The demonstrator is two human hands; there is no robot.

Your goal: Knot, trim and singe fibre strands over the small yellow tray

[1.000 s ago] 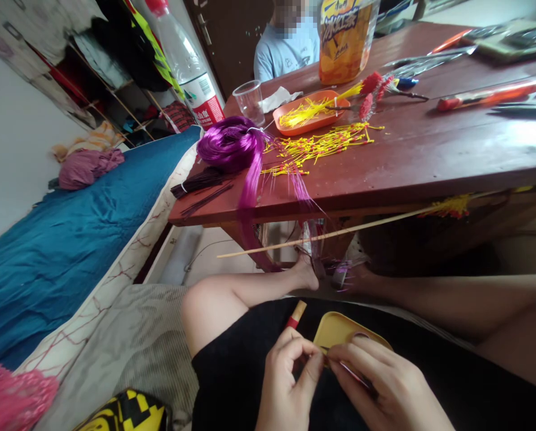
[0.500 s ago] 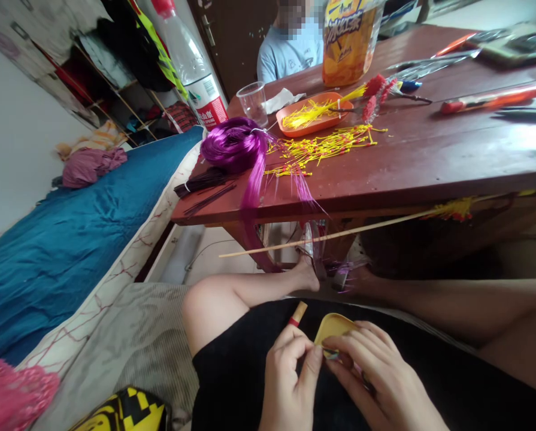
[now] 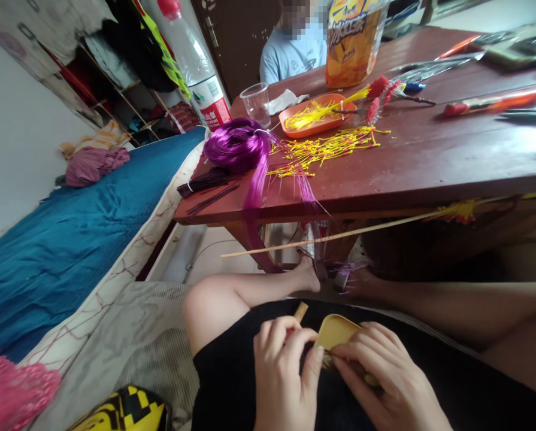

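Both hands meet low over my lap, at a small yellow tray (image 3: 335,331) with rounded corners. My left hand (image 3: 283,368) is closed, its thumb and index finger pinched at the tray's near left edge. Behind its knuckles pokes the end of a short tan stick (image 3: 300,311); whether the hand grips it I cannot tell. My right hand (image 3: 387,371) is closed too, fingertips pressed together over the tray's near right side. Something small and dark sits between the two hands' fingertips, too hidden to name.
On the brown table (image 3: 429,143) are purple thread (image 3: 238,143), yellow red-tipped stems (image 3: 330,146), an orange dish (image 3: 315,129), a clear cup (image 3: 256,103) and a tea bottle (image 3: 353,48). A thin stick (image 3: 330,238) juts out below its edge. A person (image 3: 294,54) sits beyond.
My left hand has turned, its fingers now curled over the tan stick, whose red band no longer shows. The fingertips of both hands have drawn closer together. The view has shifted slightly.
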